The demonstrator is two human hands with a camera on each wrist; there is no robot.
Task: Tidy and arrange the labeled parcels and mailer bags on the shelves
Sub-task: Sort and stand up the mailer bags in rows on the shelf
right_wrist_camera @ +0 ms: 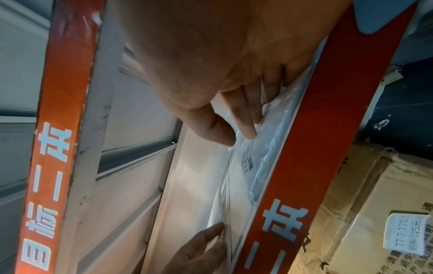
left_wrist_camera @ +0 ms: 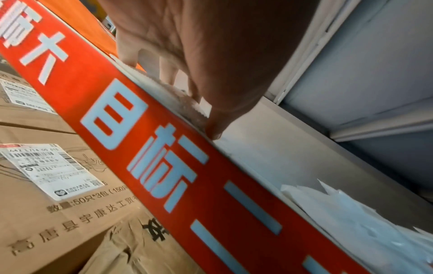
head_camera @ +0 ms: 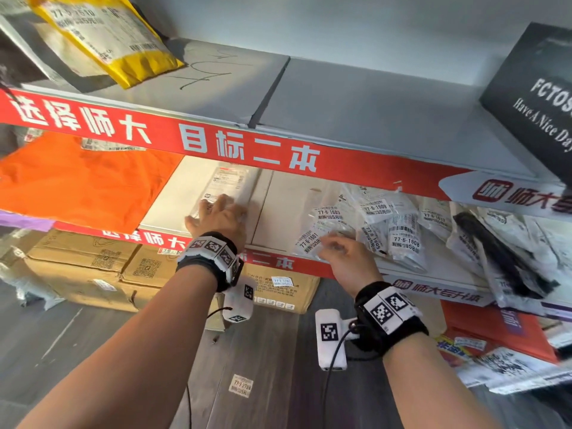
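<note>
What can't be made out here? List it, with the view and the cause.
- Left hand grip on the clear mailer: head view shows only its back; left wrist view blurred.
- Black box lettering: cut off by the head view's right edge.
- Right hand fingertips on the label pile: motion-blurred.
</note>
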